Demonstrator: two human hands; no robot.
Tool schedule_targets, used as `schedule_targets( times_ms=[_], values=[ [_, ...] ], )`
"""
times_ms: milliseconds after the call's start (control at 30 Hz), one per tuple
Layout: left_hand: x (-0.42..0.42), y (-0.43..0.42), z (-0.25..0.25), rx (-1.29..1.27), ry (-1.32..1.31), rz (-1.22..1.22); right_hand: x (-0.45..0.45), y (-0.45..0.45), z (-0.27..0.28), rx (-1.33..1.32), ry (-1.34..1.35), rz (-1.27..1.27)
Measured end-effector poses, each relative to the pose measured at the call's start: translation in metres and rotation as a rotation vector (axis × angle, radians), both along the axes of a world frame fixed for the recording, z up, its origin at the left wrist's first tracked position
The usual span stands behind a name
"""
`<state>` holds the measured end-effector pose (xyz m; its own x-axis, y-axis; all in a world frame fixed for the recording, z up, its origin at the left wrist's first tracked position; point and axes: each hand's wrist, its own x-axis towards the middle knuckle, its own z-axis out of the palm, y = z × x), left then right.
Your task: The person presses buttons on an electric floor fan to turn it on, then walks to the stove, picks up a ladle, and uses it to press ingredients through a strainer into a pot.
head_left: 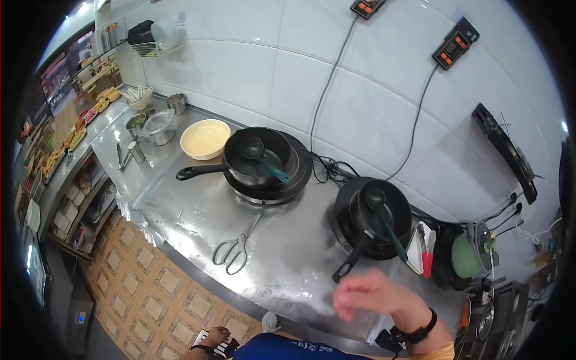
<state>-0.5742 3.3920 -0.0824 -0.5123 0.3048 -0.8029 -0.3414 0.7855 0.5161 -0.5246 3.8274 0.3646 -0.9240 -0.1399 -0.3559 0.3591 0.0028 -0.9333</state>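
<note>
My right hand (369, 294) hovers over the front of the steel counter, below the handle of the right-hand black pan (354, 258). Its fingers look bent but are smeared by motion, and I see nothing in them. My left hand (218, 337) is low, in front of the counter's edge, with curled fingers around or against a black-and-white patterned thing (203, 337) too small to name. Kitchen scissors (236, 247) lie on the counter, nearest to that hand. A dark ladle (384, 219) rests in the right pan. Another ladle (264, 159) leans in the left black pan (240, 171).
The left pan stands on a round cooktop (300, 174). Beside it are a cream bowl (206, 139), a lined metal pot (160, 127) and tongs (123, 157). Red-handled tongs (428, 258) and a green pot (471, 252) stand right. Cables (330, 168) run along the wall.
</note>
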Motion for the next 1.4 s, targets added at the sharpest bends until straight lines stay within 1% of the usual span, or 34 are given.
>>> schedule_targets(
  times_ms=[33,67,100,167,200,233,333,433,533,567,600,633,667,700,733,767,800,867,1000,1033,1100,1133,1167,1200,1267,1300,1367,1400],
  values=[
    [-0.003,0.004,0.012,0.009,-0.069,0.155,-0.023,-0.001,0.004,0.027,0.011,0.012],
    [-0.001,-0.016,-0.033,0.209,-0.188,0.434,-0.048,0.001,-0.002,0.074,-0.004,-0.087],
    [-0.001,-0.016,-0.033,0.209,-0.186,0.496,-0.074,0.006,-0.014,0.119,-0.021,-0.187],
    [0.002,-0.023,-0.031,0.206,-0.173,0.618,-0.133,0.023,-0.038,0.144,-0.105,-0.463],
    [0.007,-0.023,-0.022,0.184,-0.147,0.64,-0.16,0.034,-0.051,0.082,-0.143,-0.571],
    [0.014,-0.033,-0.024,0.225,-0.175,0.652,-0.183,0.042,-0.062,0.019,-0.181,-0.681],
    [0.035,-0.048,-0.023,0.166,-0.213,0.617,-0.229,0.045,-0.082,-0.163,-0.259,-0.678],
    [0.049,-0.051,-0.018,0.107,-0.234,0.555,-0.258,0.034,-0.101,-0.316,-0.246,-0.563],
    [0.033,-0.036,-0.014,0.089,-0.231,0.477,-0.281,0.03,-0.138,-0.424,-0.227,-0.643],
    [0.018,-0.025,-0.014,0.093,-0.225,0.438,-0.273,0.018,-0.123,-0.422,-0.221,-0.686],
    [0.0,-0.009,-0.014,0.105,-0.222,0.388,-0.268,0.019,-0.124,-0.519,-0.187,-0.621],
    [-0.018,0.011,-0.012,0.113,-0.221,0.347,-0.266,0.018,-0.125,-0.594,-0.141,-0.645],
    [-0.034,0.033,-0.009,0.118,-0.221,0.3,-0.254,0.015,-0.108,-0.693,-0.167,-0.643],
    [-0.048,0.054,-0.005,0.123,-0.22,0.25,-0.244,0.014,-0.097,-0.72,-0.173,-0.661],
    [-0.058,0.073,-0.001,0.121,-0.218,0.2,-0.239,0.016,-0.1,-0.82,-0.113,-0.596],
    [-0.067,0.092,0.003,0.124,-0.211,0.158,-0.213,0.017,-0.071,-0.79,-0.054,-0.596],
    [-0.071,0.106,0.007,0.124,-0.209,0.12,-0.187,0.021,-0.047,-0.774,-0.014,-0.532],
    [-0.072,0.129,0.015,0.123,-0.199,0.059,-0.121,0.028,0.001,-0.721,0.149,-0.495],
    [-0.055,0.157,0.024,0.111,-0.203,-0.058,0.035,0.054,0.055,-0.581,0.435,-0.478],
    [-0.047,0.158,0.024,0.103,-0.206,-0.081,0.078,0.057,0.061,-0.53,0.446,-0.519],
    [-0.027,0.159,0.023,0.089,-0.219,-0.124,0.171,0.063,0.058,-0.526,0.413,-0.566],
    [-0.017,0.157,0.02,0.083,-0.223,-0.142,0.22,0.061,0.055,-0.473,0.382,-0.64],
    [-0.006,0.155,0.017,0.076,-0.229,-0.163,0.27,0.052,0.048,-0.433,0.347,-0.769],
    [0.006,0.156,0.014,0.07,-0.242,-0.182,0.32,0.044,0.033,-0.46,0.378,-0.839],
    [0.028,0.159,0.001,0.077,-0.29,-0.239,0.424,0.013,0.012,-0.485,0.344,-1.046],
    [0.038,0.164,-0.007,0.087,-0.339,-0.264,0.47,-0.007,-0.005,-0.502,0.414,-1.168],
    [0.057,0.182,-0.043,0.144,-0.494,-0.334,0.553,-0.053,-0.033,-0.55,0.458,-1.425],
    [0.073,0.192,-0.054,0.161,-0.554,-0.412,0.587,-0.077,-0.051,-0.473,0.39,-1.609]
  ],
)
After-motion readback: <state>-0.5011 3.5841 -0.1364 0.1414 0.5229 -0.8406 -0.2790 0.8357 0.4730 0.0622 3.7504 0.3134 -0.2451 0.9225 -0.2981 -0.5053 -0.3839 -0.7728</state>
